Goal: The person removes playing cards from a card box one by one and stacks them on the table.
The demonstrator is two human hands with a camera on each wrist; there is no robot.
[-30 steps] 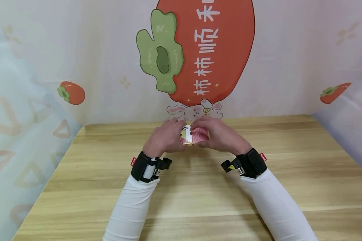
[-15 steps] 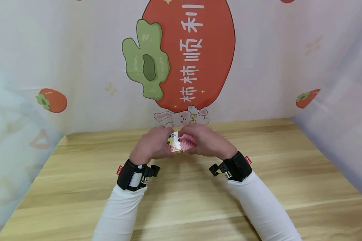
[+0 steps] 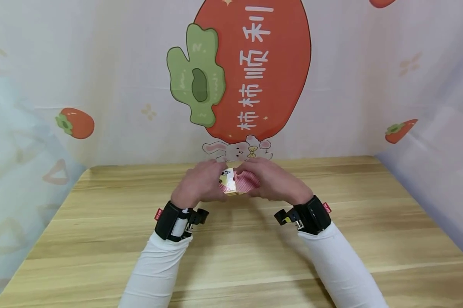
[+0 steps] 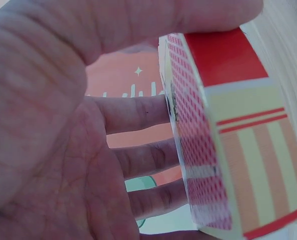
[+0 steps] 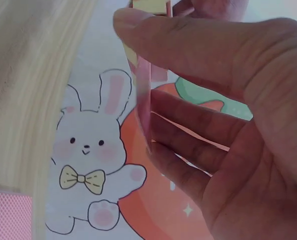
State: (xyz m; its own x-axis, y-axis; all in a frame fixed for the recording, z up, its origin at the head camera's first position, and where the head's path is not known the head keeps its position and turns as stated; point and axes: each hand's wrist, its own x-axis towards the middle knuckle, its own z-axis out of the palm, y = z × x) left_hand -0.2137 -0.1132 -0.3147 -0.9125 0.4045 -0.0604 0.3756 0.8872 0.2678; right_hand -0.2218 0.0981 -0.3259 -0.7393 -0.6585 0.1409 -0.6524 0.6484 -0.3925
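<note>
In the head view both hands meet over the far part of the table around a small playing-card box with a printed letter A and a pink mesh pattern. My left hand grips its left end. In the left wrist view the thumb lies along the red-and-cream striped side of the box, and the fingers reach behind its pink mesh face. My right hand holds the pink right end. The right wrist view shows a thin pink edge between thumb and fingers; whether it belongs to the box I cannot tell.
The wooden table ends at a printed cloth backdrop with a large persimmon and a bunny. A pink mesh-patterned surface shows at the lower left of the right wrist view. Black camera straps circle both wrists.
The head view has shifted, so the hands and backdrop appear lower and slightly left of where they were. Both hands keep their hold on the box, with little other movement.
</note>
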